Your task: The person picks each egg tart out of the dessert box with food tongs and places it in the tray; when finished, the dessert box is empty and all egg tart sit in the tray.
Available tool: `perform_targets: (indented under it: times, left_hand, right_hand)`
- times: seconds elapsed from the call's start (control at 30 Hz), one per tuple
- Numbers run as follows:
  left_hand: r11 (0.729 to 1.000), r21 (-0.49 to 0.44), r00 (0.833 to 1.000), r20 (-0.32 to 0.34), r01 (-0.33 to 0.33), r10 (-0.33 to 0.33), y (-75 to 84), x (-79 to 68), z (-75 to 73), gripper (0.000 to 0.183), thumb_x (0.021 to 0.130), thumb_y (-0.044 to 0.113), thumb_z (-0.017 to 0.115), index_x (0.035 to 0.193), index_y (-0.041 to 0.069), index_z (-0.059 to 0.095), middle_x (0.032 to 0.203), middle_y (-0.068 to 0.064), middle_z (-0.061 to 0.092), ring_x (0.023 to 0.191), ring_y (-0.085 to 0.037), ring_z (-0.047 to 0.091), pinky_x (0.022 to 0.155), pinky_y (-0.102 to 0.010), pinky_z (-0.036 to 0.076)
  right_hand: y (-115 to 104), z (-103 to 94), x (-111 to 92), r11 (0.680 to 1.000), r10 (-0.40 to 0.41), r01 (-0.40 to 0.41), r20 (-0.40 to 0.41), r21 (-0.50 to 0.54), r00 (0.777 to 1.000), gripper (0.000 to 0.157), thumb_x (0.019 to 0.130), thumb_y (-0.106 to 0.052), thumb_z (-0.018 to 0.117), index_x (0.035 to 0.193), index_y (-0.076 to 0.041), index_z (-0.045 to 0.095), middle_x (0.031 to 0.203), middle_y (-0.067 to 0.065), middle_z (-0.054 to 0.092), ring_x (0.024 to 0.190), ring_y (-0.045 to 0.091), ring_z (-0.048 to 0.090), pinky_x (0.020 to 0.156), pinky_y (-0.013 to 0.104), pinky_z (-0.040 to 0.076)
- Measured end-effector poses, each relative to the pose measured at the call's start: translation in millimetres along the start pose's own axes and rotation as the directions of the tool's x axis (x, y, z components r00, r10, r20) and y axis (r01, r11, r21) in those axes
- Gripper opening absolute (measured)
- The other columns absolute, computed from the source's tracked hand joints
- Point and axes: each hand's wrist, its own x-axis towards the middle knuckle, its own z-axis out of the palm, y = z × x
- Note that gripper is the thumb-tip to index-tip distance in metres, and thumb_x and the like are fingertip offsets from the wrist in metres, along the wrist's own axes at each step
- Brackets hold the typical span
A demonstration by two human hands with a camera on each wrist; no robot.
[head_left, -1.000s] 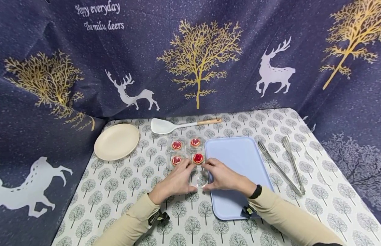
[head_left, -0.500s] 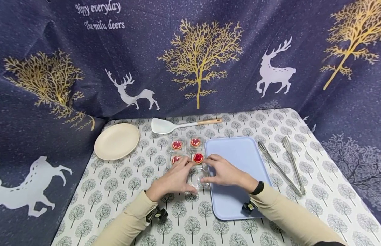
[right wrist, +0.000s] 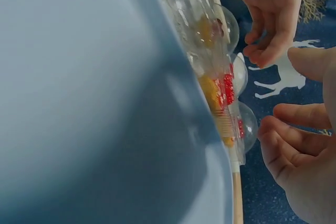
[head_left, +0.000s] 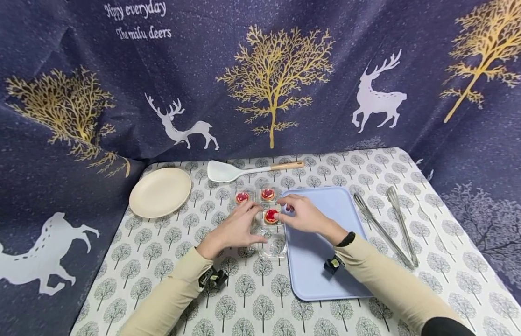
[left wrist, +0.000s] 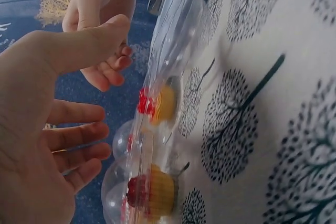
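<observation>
Several small tarts with red topping sit in clear plastic packaging in the middle of the table; one red-topped tart [head_left: 271, 216] lies nearest the hands. An open clear lid [head_left: 272, 245] lies flat in front of it. My left hand [head_left: 235, 227] hovers at the packaging's left, fingers apart from the thumb, holding nothing; it hides another tart. From the right, my right hand [head_left: 306, 215] reaches over the blue tray's edge, fingers loosely bent and nothing between them. In the left wrist view, domed covers stand over other tarts, and a yellow-sided tart [left wrist: 167, 106] shows near the raised clear plastic.
The light blue tray [head_left: 323, 280] lies right of the packaging. Metal tongs [head_left: 405, 224] lie beyond it. A white spatula with a wooden handle [head_left: 287, 165] lies at the back, and a cream plate [head_left: 159, 193] stands at the back left.
Both hands have drawn away from the clear lid and moved up toward the tarts. They have spread apart, and the lid now lies uncovered in front.
</observation>
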Motion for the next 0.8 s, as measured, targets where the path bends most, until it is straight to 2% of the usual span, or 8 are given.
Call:
perform_targets:
  times: [0.17, 0.37, 0.53, 0.8]
  left_hand:
    - [1.000, 0.025, 1.000, -0.021, -0.009, 0.009, -10.5, 8.9, -2.7, 0.091, 0.073, 0.057, 0.076, 0.139, 0.000, 0.048, 0.141, -0.014, 0.048, 0.133, -0.028, 0.042, 0.117, -0.051, 0.030]
    - [1.000, 0.026, 1.000, -0.030, 0.006, -0.005, -21.1, 18.0, -7.5, 0.087, 0.074, 0.050, 0.079, 0.138, -0.001, 0.049, 0.146, -0.017, 0.044, 0.139, -0.031, 0.037, 0.120, -0.050, 0.023]
    - [0.999, 0.025, 0.999, -0.028, 0.024, -0.024, -29.8, 25.7, -11.5, 0.086, 0.075, 0.047, 0.080, 0.138, -0.001, 0.048, 0.146, -0.016, 0.044, 0.138, -0.030, 0.038, 0.120, -0.049, 0.024]
    - [0.999, 0.031, 0.999, -0.032, 0.038, -0.037, -43.0, 39.1, -13.8, 0.087, 0.075, 0.049, 0.079, 0.141, 0.001, 0.046, 0.147, -0.016, 0.044, 0.138, -0.032, 0.038, 0.119, -0.052, 0.025]
  right_hand:
    - [5, -1.0, 12, 0.999, 0.030, -0.029, -0.011, 0.041, 0.999, 0.048, 0.089, -0.029, 0.070, 0.123, 0.004, 0.062, 0.104, 0.017, 0.068, 0.083, 0.023, 0.063, 0.070, 0.031, 0.055]
    - [14, 0.5, 22, 0.995, 0.073, -0.071, -0.038, 0.067, 0.997, 0.048, 0.088, -0.025, 0.071, 0.123, 0.006, 0.061, 0.107, 0.019, 0.068, 0.083, 0.024, 0.063, 0.072, 0.033, 0.056]
    - [24, 1.0, 32, 0.992, 0.112, -0.108, -0.066, 0.061, 0.991, 0.045, 0.088, -0.025, 0.072, 0.121, 0.004, 0.063, 0.103, 0.017, 0.068, 0.080, 0.020, 0.062, 0.071, 0.031, 0.056]
    - [33, -2.8, 48, 0.984, 0.165, -0.162, -0.056, 0.069, 0.985, 0.047, 0.089, -0.025, 0.070, 0.125, 0.003, 0.060, 0.115, 0.019, 0.067, 0.085, 0.023, 0.065, 0.075, 0.035, 0.058]
